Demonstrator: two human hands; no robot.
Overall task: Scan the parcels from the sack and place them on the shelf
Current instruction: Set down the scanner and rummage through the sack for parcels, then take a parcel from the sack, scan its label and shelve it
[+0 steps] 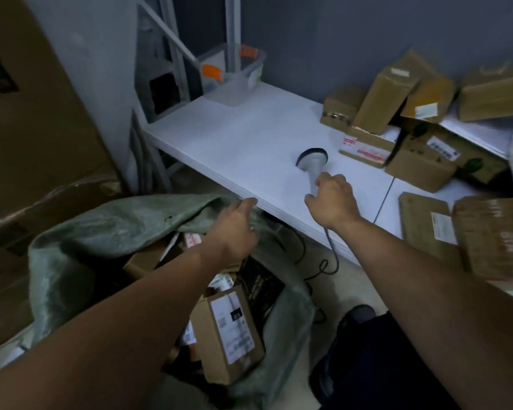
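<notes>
Head view puts the work at the start of a scan: the right hand (333, 199) is at the grey handheld barcode scanner (311, 161) lying on the white shelf board (234, 137), fingers curved over its handle — whether they clamp it I cannot tell. The left hand (234, 229) hovers, fingers loosely spread and empty, over the green woven sack (101, 232), where brown cardboard parcels (228, 335) wait — next, one likely needs lifting out, label up.

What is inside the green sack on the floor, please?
Several cardboard parcels: a brown box with a white label, a dark box beside it. The sack itself and the left arm cover the rest, so their number is unknown.
</notes>
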